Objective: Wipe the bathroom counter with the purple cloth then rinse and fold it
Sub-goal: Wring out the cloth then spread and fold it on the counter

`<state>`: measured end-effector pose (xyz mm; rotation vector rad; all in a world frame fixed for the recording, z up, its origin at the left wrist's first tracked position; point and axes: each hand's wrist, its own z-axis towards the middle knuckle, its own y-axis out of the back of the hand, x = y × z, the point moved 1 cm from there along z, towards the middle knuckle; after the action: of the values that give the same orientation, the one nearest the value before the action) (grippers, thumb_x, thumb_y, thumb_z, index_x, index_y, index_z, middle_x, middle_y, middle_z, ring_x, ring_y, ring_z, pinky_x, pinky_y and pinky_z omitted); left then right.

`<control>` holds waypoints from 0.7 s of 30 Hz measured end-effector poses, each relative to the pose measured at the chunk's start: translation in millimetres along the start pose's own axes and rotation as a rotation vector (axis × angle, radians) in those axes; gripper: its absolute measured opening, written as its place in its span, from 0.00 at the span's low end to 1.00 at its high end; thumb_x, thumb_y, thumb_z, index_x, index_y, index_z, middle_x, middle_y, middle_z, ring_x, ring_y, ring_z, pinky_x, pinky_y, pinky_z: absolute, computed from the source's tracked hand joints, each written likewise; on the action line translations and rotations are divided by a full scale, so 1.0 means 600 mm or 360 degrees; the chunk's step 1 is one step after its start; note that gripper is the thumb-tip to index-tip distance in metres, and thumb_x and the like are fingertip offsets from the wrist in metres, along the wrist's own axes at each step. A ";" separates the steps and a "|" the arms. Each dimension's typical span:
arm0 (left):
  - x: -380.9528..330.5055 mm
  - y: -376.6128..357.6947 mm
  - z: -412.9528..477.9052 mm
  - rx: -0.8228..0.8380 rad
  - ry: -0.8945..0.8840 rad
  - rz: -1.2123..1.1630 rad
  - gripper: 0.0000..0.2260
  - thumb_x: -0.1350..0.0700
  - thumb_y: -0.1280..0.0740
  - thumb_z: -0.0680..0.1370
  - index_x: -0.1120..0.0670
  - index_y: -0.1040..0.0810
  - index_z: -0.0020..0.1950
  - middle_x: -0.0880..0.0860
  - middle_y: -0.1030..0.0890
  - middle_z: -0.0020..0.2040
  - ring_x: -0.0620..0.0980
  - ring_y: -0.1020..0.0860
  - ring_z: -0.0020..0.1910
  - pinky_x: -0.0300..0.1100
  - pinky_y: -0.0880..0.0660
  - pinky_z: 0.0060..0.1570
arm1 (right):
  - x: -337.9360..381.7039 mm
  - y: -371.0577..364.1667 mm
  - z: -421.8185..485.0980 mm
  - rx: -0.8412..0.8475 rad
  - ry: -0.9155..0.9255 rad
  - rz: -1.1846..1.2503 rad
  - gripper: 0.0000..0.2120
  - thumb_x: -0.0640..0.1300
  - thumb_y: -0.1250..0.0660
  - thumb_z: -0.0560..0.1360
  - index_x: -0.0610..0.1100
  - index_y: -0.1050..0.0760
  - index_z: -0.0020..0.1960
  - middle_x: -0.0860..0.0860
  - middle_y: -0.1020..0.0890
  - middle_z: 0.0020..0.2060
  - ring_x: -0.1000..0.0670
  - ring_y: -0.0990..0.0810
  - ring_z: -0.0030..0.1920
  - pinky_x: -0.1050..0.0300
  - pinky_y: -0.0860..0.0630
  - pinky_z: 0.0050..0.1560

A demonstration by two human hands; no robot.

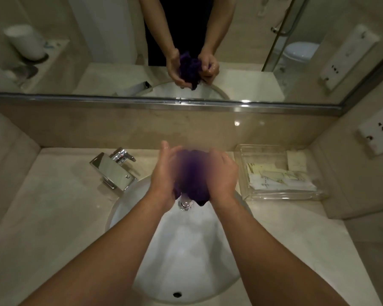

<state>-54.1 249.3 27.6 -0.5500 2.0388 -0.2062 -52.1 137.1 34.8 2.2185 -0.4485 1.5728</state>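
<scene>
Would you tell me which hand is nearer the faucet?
The left hand, holding the cloth on the side toward the faucet; the right hand holds it on the side toward the clear tray.

dim, warm light, glare spots on the mirror rim, motion-blurred purple cloth, perhaps wide-angle bowing at edges

Pale beige stone counter fills the lower frame. A round white basin is sunk into its centre. A chrome tap stands at centre left. A clear tray holding paper packets sits at centre right.
</scene>
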 end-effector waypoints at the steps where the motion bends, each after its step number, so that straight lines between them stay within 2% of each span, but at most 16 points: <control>1: -0.004 0.008 0.003 -0.0046 0.0085 -0.0153 0.29 0.30 0.46 0.77 0.49 0.20 0.62 0.53 0.16 0.57 0.55 0.19 0.57 0.56 0.22 0.56 | 0.011 0.003 0.005 -0.0003 -0.0038 0.0128 0.18 0.48 0.35 0.75 0.48 0.33 0.27 0.52 0.33 0.26 0.50 0.33 0.31 0.51 0.33 0.36; 2: -0.004 0.014 0.004 -0.0086 0.0171 -0.0222 0.30 0.29 0.45 0.77 0.50 0.21 0.63 0.53 0.16 0.57 0.56 0.20 0.59 0.57 0.23 0.57 | 0.022 0.005 0.006 0.0011 -0.0085 0.0275 0.18 0.47 0.35 0.74 0.49 0.34 0.27 0.52 0.33 0.27 0.49 0.34 0.32 0.50 0.33 0.36; 4: -0.002 0.009 -0.008 -0.0010 0.0381 -0.0227 0.30 0.30 0.42 0.76 0.51 0.20 0.63 0.55 0.15 0.56 0.59 0.20 0.58 0.55 0.23 0.52 | 0.038 0.007 0.005 0.0066 -0.0118 0.0475 0.16 0.45 0.35 0.76 0.48 0.33 0.30 0.51 0.32 0.27 0.50 0.33 0.32 0.50 0.33 0.35; 7: -0.011 -0.035 -0.034 0.0292 0.0573 -0.0346 0.26 0.34 0.38 0.76 0.52 0.17 0.59 0.57 0.16 0.57 0.60 0.19 0.56 0.58 0.24 0.56 | 0.055 0.009 -0.004 0.0155 0.0049 0.0289 0.16 0.44 0.38 0.78 0.43 0.29 0.32 0.52 0.28 0.28 0.52 0.30 0.33 0.51 0.30 0.38; 8: -0.022 -0.047 -0.038 0.0312 0.0558 -0.0430 0.23 0.37 0.36 0.76 0.53 0.16 0.57 0.57 0.16 0.56 0.59 0.18 0.54 0.56 0.24 0.58 | 0.057 0.012 -0.005 0.0160 0.0154 0.0173 0.16 0.44 0.39 0.79 0.42 0.27 0.33 0.53 0.26 0.29 0.54 0.29 0.32 0.52 0.29 0.39; 10: -0.042 -0.061 -0.037 0.0291 0.0446 -0.0484 0.18 0.41 0.34 0.76 0.54 0.14 0.51 0.57 0.15 0.52 0.57 0.17 0.50 0.52 0.23 0.55 | 0.065 0.022 -0.005 0.0125 0.0363 -0.0144 0.16 0.46 0.42 0.82 0.45 0.21 0.41 0.53 0.21 0.40 0.60 0.27 0.36 0.63 0.30 0.44; 12: -0.055 -0.068 -0.033 0.0196 0.0238 -0.0364 0.15 0.45 0.31 0.76 0.55 0.15 0.51 0.57 0.15 0.51 0.57 0.16 0.48 0.50 0.21 0.50 | 0.081 0.033 -0.004 0.0246 0.0386 -0.0209 0.15 0.51 0.44 0.84 0.50 0.19 0.57 0.50 0.20 0.53 0.64 0.23 0.49 0.71 0.30 0.52; 13: -0.059 -0.070 -0.031 0.0110 0.0089 -0.0246 0.12 0.48 0.29 0.76 0.56 0.16 0.52 0.56 0.15 0.50 0.56 0.16 0.47 0.49 0.21 0.47 | 0.095 0.036 -0.009 0.0393 0.0261 -0.0055 0.17 0.56 0.45 0.84 0.53 0.22 0.63 0.49 0.19 0.56 0.59 0.20 0.54 0.66 0.27 0.58; 15: -0.071 -0.076 -0.032 -0.0109 -0.0281 -0.0002 0.07 0.52 0.26 0.73 0.54 0.18 0.47 0.54 0.15 0.44 0.55 0.16 0.44 0.46 0.20 0.43 | 0.131 0.042 -0.027 0.0625 -0.0098 0.0306 0.27 0.68 0.45 0.79 0.55 0.27 0.70 0.47 0.17 0.58 0.47 0.17 0.57 0.47 0.23 0.64; 16: -0.079 -0.078 -0.034 -0.0184 -0.0448 0.0082 0.06 0.53 0.25 0.72 0.53 0.18 0.44 0.53 0.15 0.42 0.54 0.16 0.44 0.46 0.20 0.43 | 0.147 0.048 -0.034 0.0731 -0.0169 0.0399 0.29 0.72 0.45 0.76 0.56 0.24 0.67 0.49 0.15 0.56 0.46 0.15 0.55 0.43 0.22 0.63; 17: -0.086 -0.080 -0.037 -0.0237 -0.0589 0.0148 0.06 0.53 0.24 0.70 0.52 0.18 0.42 0.51 0.15 0.41 0.52 0.17 0.44 0.45 0.20 0.44 | 0.162 0.054 -0.043 0.0819 -0.0176 0.0387 0.28 0.72 0.46 0.76 0.56 0.17 0.59 0.52 0.13 0.50 0.49 0.14 0.51 0.45 0.22 0.61; 18: -0.092 -0.082 -0.041 -0.0267 -0.0713 0.0207 0.06 0.54 0.24 0.70 0.52 0.19 0.42 0.49 0.16 0.40 0.49 0.17 0.43 0.42 0.21 0.43 | 0.172 0.059 -0.046 0.0918 -0.0187 0.0382 0.28 0.70 0.47 0.77 0.56 0.13 0.45 0.54 0.12 0.42 0.52 0.14 0.46 0.48 0.21 0.58; 19: -0.100 -0.086 -0.045 -0.0279 -0.0833 0.0272 0.05 0.55 0.24 0.71 0.51 0.19 0.42 0.47 0.16 0.39 0.46 0.18 0.42 0.39 0.22 0.42 | 0.181 0.061 -0.049 0.0959 -0.0209 0.0426 0.30 0.68 0.47 0.79 0.56 0.13 0.34 0.55 0.13 0.36 0.54 0.14 0.42 0.50 0.21 0.55; 20: -0.105 -0.089 -0.048 -0.0274 -0.0937 0.0363 0.05 0.57 0.25 0.72 0.51 0.19 0.44 0.46 0.17 0.40 0.43 0.18 0.41 0.36 0.23 0.42 | 0.186 0.062 -0.052 0.1005 -0.0226 0.0510 0.29 0.67 0.44 0.78 0.54 0.14 0.32 0.54 0.13 0.35 0.53 0.14 0.41 0.50 0.20 0.55; 21: -0.108 -0.092 -0.050 -0.0252 -0.1004 0.0456 0.07 0.57 0.25 0.73 0.51 0.20 0.48 0.45 0.17 0.42 0.40 0.19 0.42 0.34 0.24 0.43 | 0.190 0.060 -0.056 0.1009 -0.0230 0.0578 0.24 0.66 0.39 0.76 0.50 0.13 0.39 0.50 0.12 0.39 0.50 0.13 0.43 0.47 0.20 0.57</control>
<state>-36.5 228.2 113.3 -0.3512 1.4947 0.2745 -59.5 117.6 157.3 2.8655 -0.4585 1.9525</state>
